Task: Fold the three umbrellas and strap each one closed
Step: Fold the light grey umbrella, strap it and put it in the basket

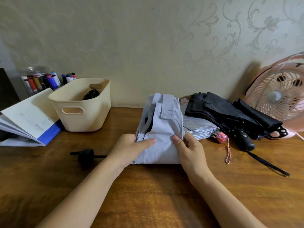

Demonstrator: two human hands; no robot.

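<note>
A pale lilac-grey umbrella (162, 127) lies collapsed at the middle of the wooden table, its loose strap (167, 109) hanging open near the far end. My left hand (131, 148) grips its near left side, thumb on top of the fabric. On the near right side my right hand (189, 147) pinches the folds. To the right lies a silver-grey umbrella (199, 128) with a pink handle (222, 138) and wrist loop. Beyond it a black umbrella (230, 112) lies loosely folded, its black handle (246, 140) pointing toward me.
A cream plastic basket (82, 104) stands at the back left with a dark item and a wooden handle inside. Open booklets (28, 119) and a jar of markers (37, 79) sit at far left. A black round object (86, 156) lies near my left arm. A pink fan (278, 96) stands at right.
</note>
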